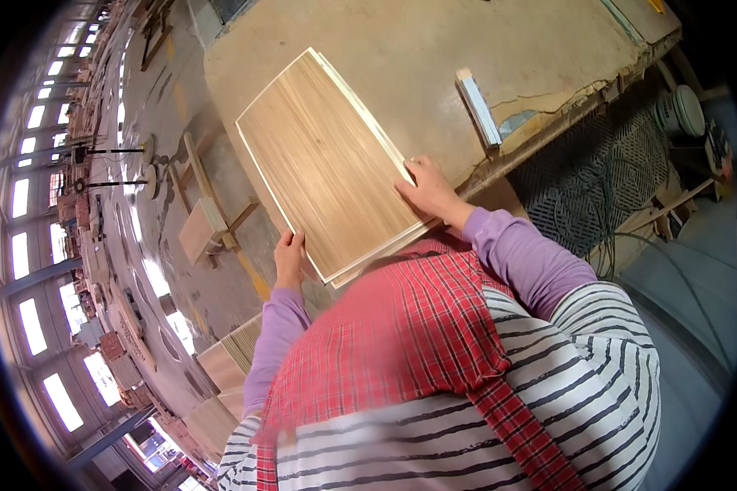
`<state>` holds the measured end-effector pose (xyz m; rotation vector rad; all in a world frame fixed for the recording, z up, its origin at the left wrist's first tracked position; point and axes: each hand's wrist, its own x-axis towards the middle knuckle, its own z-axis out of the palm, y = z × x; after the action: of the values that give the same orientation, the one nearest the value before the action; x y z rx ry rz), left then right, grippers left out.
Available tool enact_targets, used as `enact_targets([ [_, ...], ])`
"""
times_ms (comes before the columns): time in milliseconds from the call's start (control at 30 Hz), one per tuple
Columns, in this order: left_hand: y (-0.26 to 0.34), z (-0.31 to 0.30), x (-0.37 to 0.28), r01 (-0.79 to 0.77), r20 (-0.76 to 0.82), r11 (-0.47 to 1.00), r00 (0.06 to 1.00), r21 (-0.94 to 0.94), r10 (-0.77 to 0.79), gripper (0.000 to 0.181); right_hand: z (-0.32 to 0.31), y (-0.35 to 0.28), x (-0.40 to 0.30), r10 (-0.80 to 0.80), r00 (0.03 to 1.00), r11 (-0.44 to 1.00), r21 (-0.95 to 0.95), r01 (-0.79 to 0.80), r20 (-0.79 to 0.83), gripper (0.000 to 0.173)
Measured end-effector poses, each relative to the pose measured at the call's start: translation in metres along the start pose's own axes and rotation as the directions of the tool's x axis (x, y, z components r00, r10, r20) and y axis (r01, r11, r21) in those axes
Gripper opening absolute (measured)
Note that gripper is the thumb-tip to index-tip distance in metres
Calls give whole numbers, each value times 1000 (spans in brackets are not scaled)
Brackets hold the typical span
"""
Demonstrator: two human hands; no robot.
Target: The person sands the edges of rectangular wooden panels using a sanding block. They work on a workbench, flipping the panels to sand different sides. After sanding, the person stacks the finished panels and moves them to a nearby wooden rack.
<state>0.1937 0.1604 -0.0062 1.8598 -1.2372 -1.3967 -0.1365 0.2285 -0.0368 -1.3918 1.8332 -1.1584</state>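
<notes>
A rectangular wood-grain panel point(331, 172) with pale edges lies before me over the near edge of the worktable point(393, 55). At least one more board shows beneath it along its right and near sides. My left hand point(290, 255) grips the panel's left edge near the close corner, fingertips on the top rim. On the opposite side, my right hand point(431, 189) holds the right edge, with the thumb on the face and the fingers at the rim. What each hand's underside touches is hidden.
A sanding block or short wooden strip with a blue-grey layer point(479, 109) lies on the table to the right. Below the table's ragged edge are black mats point(571, 178), hoses and a bucket point(682, 112). Wooden frames point(199, 166) and stacked panels point(236, 350) stand on the left.
</notes>
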Motion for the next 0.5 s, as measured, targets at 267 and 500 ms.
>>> enact_targets([
  [267, 17, 6, -5, 230, 62, 957, 973, -175, -223, 27, 8, -18, 6, 132, 990, 990, -65, -129, 44, 51],
  [500, -1, -7, -11, 275, 128, 925, 960, -260, -250, 15, 4, -27, -2, 143, 985, 981, -148, -128, 95, 45],
])
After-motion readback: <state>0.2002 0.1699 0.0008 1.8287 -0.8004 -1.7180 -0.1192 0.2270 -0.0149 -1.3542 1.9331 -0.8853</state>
